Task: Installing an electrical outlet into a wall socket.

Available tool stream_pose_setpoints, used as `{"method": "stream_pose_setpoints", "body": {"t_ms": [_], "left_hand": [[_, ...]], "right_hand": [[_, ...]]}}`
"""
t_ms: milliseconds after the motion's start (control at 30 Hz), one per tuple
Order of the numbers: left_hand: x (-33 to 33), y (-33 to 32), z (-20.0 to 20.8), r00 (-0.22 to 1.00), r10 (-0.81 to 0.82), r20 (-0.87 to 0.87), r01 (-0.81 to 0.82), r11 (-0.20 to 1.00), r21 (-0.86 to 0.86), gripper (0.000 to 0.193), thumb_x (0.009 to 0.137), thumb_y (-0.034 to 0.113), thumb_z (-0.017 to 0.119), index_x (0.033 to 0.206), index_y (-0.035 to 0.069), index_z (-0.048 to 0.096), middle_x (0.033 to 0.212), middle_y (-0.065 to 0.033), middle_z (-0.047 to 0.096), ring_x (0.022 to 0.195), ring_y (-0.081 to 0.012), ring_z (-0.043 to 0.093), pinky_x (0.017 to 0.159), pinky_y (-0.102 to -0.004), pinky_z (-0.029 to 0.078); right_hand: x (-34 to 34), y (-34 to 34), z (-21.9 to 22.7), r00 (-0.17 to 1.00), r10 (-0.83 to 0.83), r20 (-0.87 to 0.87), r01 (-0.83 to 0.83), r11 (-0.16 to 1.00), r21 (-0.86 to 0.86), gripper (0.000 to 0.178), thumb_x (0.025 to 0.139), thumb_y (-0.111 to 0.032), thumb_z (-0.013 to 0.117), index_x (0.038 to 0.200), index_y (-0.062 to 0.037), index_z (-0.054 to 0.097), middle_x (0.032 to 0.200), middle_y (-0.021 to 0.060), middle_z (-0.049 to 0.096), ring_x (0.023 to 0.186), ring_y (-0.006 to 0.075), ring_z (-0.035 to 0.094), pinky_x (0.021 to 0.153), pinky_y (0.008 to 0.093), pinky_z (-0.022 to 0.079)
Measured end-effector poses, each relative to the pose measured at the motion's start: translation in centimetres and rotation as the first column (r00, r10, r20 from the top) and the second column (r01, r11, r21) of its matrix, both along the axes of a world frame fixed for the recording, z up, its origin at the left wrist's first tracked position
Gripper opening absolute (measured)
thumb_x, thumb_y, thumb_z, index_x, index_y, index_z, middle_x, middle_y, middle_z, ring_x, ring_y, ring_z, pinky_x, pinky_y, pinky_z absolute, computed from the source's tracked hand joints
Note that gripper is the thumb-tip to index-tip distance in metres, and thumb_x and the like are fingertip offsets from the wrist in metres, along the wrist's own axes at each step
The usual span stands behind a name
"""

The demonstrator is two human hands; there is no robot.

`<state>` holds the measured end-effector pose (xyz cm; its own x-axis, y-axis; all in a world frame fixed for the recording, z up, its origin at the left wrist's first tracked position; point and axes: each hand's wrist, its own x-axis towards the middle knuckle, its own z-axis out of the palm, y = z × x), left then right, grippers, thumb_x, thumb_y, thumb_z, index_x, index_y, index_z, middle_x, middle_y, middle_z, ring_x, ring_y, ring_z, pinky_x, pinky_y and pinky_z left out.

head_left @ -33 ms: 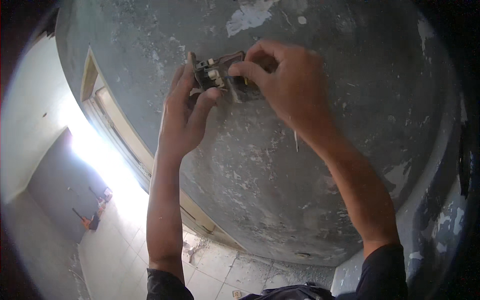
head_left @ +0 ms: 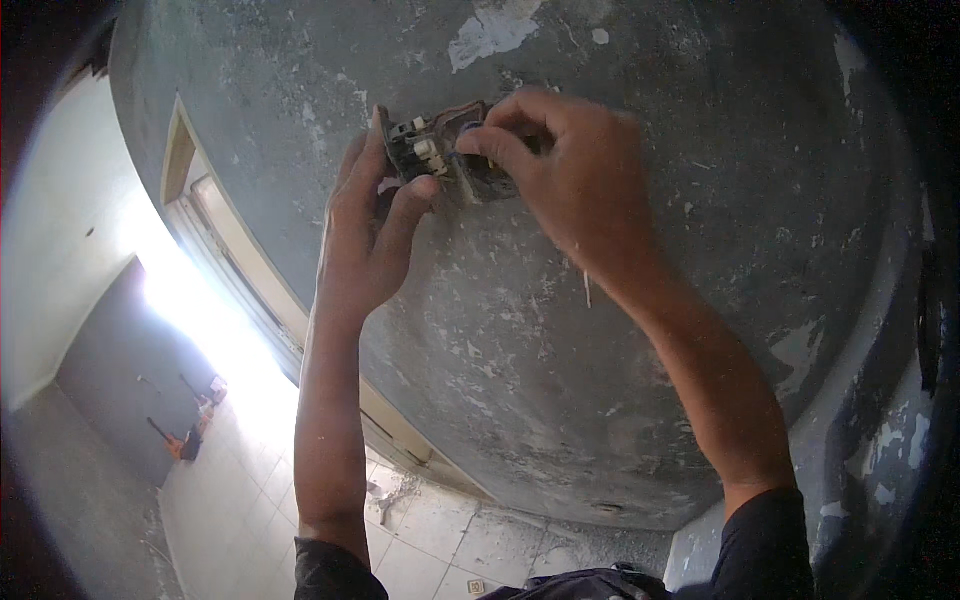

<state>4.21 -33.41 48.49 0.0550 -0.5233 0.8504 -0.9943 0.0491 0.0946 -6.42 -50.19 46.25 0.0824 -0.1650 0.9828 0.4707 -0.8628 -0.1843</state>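
Observation:
My left hand (head_left: 365, 230) is closed on the edge of a dark electrical wall plate (head_left: 392, 145), fingers behind it and thumb along its lower side. The plate is tilted out from the wall, its back with pale switch parts (head_left: 428, 152) turned to the right. Beside it an opening with a wall box (head_left: 488, 185) is set in the grey wall. In front of that opening, my right hand (head_left: 585, 165) is pinched, thumb against forefinger. What lies between its fingertips is too small to make out; a dark bluish bit shows just above the thumb.
The worn grey wall (head_left: 540, 350) has peeling patches. On the left is a door frame (head_left: 235, 245), with bright light beyond. Orange and dark tools (head_left: 185, 440) stand by the far wall. Rubble (head_left: 395, 490) and a small square piece (head_left: 475, 587) lie on the tiled floor (head_left: 410, 560).
My right hand has shifted very slightly left at the wall box. The left hand and the plate stay in nearly the same place.

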Motion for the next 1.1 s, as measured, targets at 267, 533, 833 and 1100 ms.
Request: {"method": "stream_pose_setpoints", "body": {"t_ms": [267, 533, 833, 1100], "left_hand": [[-1.6, -0.7, -1.0, 0.993, 0.041, -0.108, -0.045, 0.999, -0.027, 0.049, 0.098, 0.033, 0.058, 0.136, 0.002, 0.050, 0.109, -0.0086, 0.054, 0.088, -0.0151, 0.060, 0.074, -0.0295, 0.051], [-1.1, -0.6, -0.9, 0.989, -0.048, -0.141, 0.042, 0.998, -0.048, 0.037, 0.100, 0.030, 0.056, 0.123, 0.002, 0.057, 0.102, -0.0071, 0.055, 0.081, -0.0134, 0.058, 0.071, -0.0271, 0.047], [-0.5, -0.9, -1.0, 0.990, -0.076, -0.123, 0.067, 0.995, -0.070, 0.036, 0.100, 0.031, 0.056, 0.119, 0.001, 0.059, 0.100, -0.0076, 0.056, 0.078, -0.0137, 0.059, 0.069, -0.0276, 0.047], [-0.7, -0.7, -0.8, 0.996, -0.031, -0.083, 0.024, 0.996, -0.084, 0.036, 0.100, 0.031, 0.056, 0.118, 0.000, 0.059, 0.100, -0.0076, 0.056, 0.079, -0.0149, 0.060, 0.068, -0.0274, 0.048]], "right_hand": [[2.0, -0.2, -2.4, 0.973, -0.107, 0.203, 0.135, 0.982, -0.130, 0.012, 0.087, -0.013, 0.068, 0.094, -0.0038, 0.071, 0.089, 0.0135, 0.071, 0.077, 0.0266, 0.071, 0.067, 0.0368, 0.057], [1.9, -0.5, -0.8, 0.979, -0.074, 0.192, 0.110, 0.976, -0.187, 0.015, 0.088, -0.014, 0.069, 0.098, -0.0046, 0.075, 0.089, 0.0103, 0.074, 0.074, 0.0210, 0.073, 0.064, 0.0293, 0.057], [2.0, 0.3, -0.5, 0.988, -0.090, 0.122, 0.098, 0.993, -0.062, 0.019, 0.090, -0.022, 0.068, 0.096, -0.0064, 0.076, 0.087, 0.0111, 0.074, 0.073, 0.0224, 0.073, 0.064, 0.0294, 0.058], [1.8, 0.7, 0.1, 0.991, -0.130, 0.029, 0.131, 0.990, -0.051, 0.021, 0.090, -0.023, 0.068, 0.095, -0.0046, 0.076, 0.084, 0.0114, 0.074, 0.070, 0.0204, 0.073, 0.062, 0.0287, 0.057]]}}
